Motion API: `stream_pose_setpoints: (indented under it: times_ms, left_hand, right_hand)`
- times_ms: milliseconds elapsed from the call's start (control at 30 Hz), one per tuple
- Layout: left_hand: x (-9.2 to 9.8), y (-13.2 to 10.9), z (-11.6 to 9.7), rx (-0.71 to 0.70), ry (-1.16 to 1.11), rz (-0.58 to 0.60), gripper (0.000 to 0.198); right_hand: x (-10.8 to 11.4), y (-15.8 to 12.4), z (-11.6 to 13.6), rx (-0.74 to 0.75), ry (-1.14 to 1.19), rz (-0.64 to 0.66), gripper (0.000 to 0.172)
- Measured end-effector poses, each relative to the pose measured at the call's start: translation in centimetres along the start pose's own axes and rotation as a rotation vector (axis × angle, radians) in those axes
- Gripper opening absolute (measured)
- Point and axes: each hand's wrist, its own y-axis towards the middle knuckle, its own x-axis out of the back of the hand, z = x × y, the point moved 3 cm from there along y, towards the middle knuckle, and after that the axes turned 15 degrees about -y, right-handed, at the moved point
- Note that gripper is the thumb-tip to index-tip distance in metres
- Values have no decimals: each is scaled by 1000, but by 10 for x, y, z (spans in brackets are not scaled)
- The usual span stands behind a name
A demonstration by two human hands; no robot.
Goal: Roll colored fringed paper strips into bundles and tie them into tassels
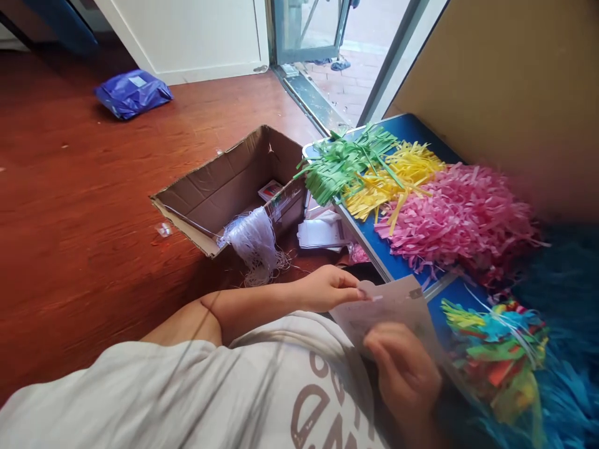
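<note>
Note translucent sheet [397, 296] near right, beside blue table [416, 128], pinched in left hand [327, 288]. Cannot tell grip of right hand [405, 368]: blurred. Could crease if twisted between hands, or snag multicoloured streamers [505, 349] if swung right.

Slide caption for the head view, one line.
Left hand holds a pale sheet, right hand blurred over it, beside a blue table heaped with colorful strips.
</note>
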Motion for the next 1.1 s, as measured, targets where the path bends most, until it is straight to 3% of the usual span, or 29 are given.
stream_pose_setpoints:
  times_ms: [67,133,167,267,333,533,767,867,967,1033,1100]
  left_hand:
    - [3,3,-1,-48,49,-32,29]
    - [5,6,-1,-72,66,-39,29]
    - [5,7,-1,-68,73,-36,30]
    - [3,10,-2,-25,95,1,33]
    - [0,10,-3,-16,104,43,33]
    - [-4,9,-4,-59,207,117,29]
    - [-9,9,-7,-111,378,122,29]
    - [-11,10,-9,-180,404,82,28]
    - [-8,11,-18,-242,413,89,31]
    - [-8,9,-32,-289,471,152,31]
    - [-14,2,-52,-376,582,238,26]
  right_hand:
    - [1,-1,4,69,111,235,11]
    - [-2,-1,2,82,120,357,17]
    - [-4,0,-2,52,66,327,19]
    - [-9,2,-18,-121,-223,-35,15]
    - [-15,-1,-25,-176,-315,-176,17]
    - [-27,-12,-34,-217,-317,-221,27]
    - [-19,-5,-13,-87,-385,-248,5]
    - [2,-8,4,-149,-214,-126,16]
    - [43,-37,3,-90,13,156,22]
    - [76,-73,-17,-91,-17,327,19]
    - [112,-111,-47,-274,-304,308,18]
